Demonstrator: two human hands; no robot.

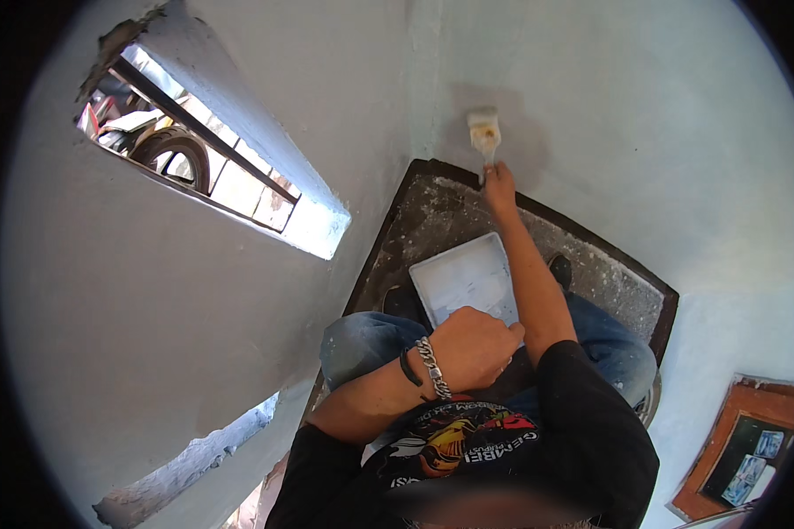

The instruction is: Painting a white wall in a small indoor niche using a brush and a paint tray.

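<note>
My right hand (499, 187) stretches far forward, its fingers wrapped round the handle of a paintbrush (484, 134). The brush points up, its wide pale bristle end at the light wall (609, 115) just right of the corner; whether it touches cannot be told. In front of my chest, my left hand (475, 346) is closed with its back toward me. Its curled fingers hide anything they may hold. Partly behind that hand and my right forearm lies a shallow white paint tray (459, 269) with whitish paint in it, between my bent legs.
A dark, paint-spotted ledge or floor (423, 212) with a dark edge surrounds the tray. The left wall (238, 291) has a slot opening with dark bars (207, 132) and a wheel (175, 159) outside. Another opening (194, 463) sits lower left. An orange-brown wooden frame (732, 441) stands lower right.
</note>
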